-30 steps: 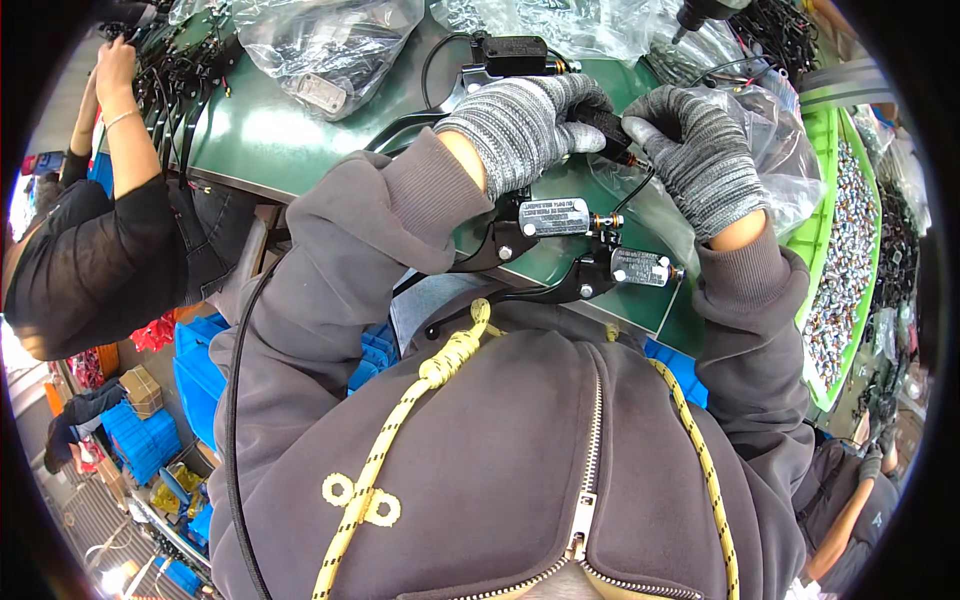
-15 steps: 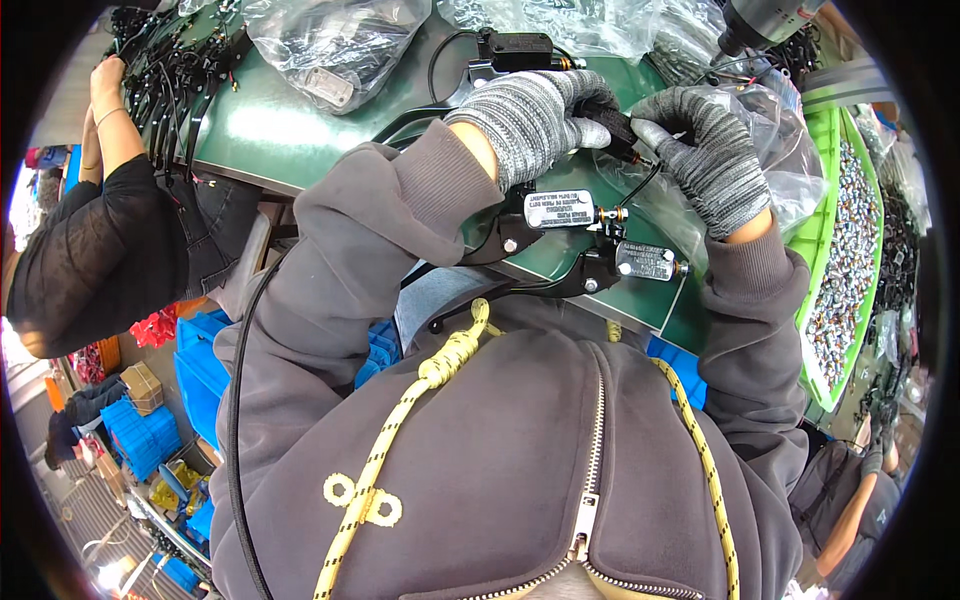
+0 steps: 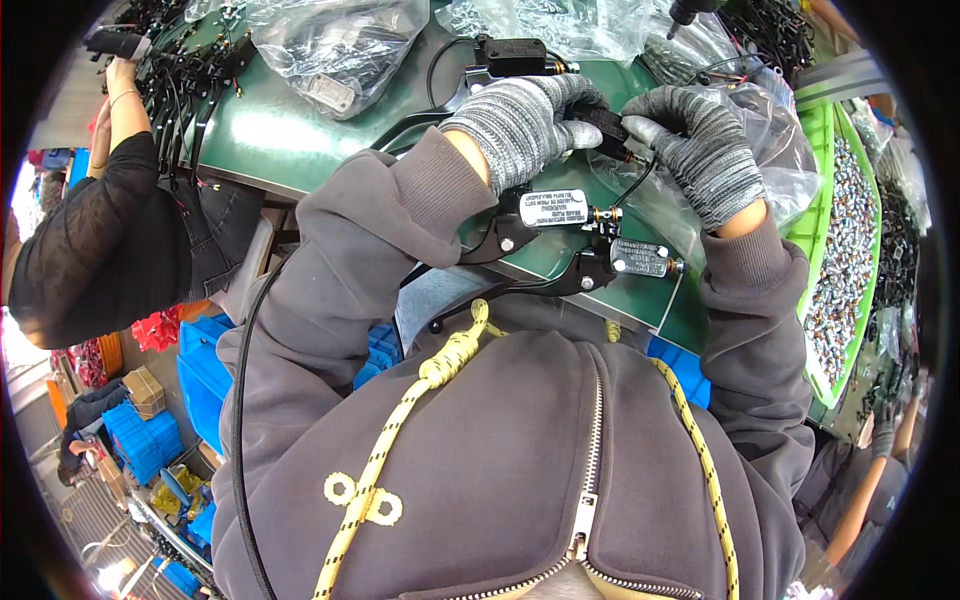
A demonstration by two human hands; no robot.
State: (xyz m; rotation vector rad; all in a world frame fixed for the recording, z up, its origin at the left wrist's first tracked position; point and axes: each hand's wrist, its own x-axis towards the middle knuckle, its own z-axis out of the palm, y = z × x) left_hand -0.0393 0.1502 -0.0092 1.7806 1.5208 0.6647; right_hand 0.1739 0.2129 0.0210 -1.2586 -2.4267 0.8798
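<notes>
My left hand (image 3: 525,125), in a grey knitted glove, is closed round a black brake lever assembly, whose dark cylinder body (image 3: 603,130) shows past the thumb. My gloved right hand (image 3: 700,150) is bent beside the metal fitting at that body's end, fingers pinched together; what lies between them is hidden. A thin black cable (image 3: 640,183) hangs below the fitting. Nearer to me lie two more brake levers with labelled silver reservoirs, one reservoir (image 3: 553,208) behind the other (image 3: 640,258). Beyond my left hand is another lever with a black reservoir (image 3: 515,56).
Clear plastic bags (image 3: 340,50) lie along the green table's (image 3: 270,135) far side. A green tray (image 3: 822,250) of small metal parts stands at right. A dark tool tip (image 3: 690,12) hangs at the top. At left, a co-worker's hand (image 3: 122,75) is by heaped black levers.
Both my hands shift slightly left and keep their hold. The hanging tool at the top has moved up and left. The co-worker at left now has a dark tool-like thing at the hand.
</notes>
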